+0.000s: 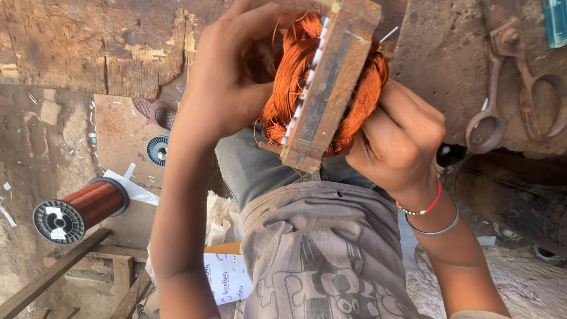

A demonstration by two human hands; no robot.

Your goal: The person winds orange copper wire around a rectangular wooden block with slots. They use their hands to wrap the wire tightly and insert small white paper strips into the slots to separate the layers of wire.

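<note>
Your left hand point(221, 88) was wrapped around the near side of a rusty laminated stator core point(328, 80), fingers curled over the orange copper windings point(292, 71) so that the core stood on edge and tilted, close under the camera and above your lap. That grip appeared to steady the piece, with the coil ends bulging out on both faces of the core. White insulating slips point(313, 62) showed in a row along the slots, between iron and wire.

Far to the left, on the dirt floor point(35, 153), a spool of copper-coloured wire point(80, 208) lay on its side, black flanges outward, with small white stickers on the near flange and a white paper scrap point(134, 188) just beside it. A second spool flange point(157, 149), black with a blue ring, lay near it. Below your forearm, a white package with an orange flap and dark blue lettering point(227, 274) sat beside crumpled white plastic point(221, 215).

Your right hand point(396, 139) was closed on the far side of the windings, thumb pressed into the copper, opposing the left; a red thread and a metal bangle point(434, 224) circled that wrist. At the far right, rusty shears point(522, 88) lay on the worn tabletop point(443, 53), well apart from both hands.
</note>
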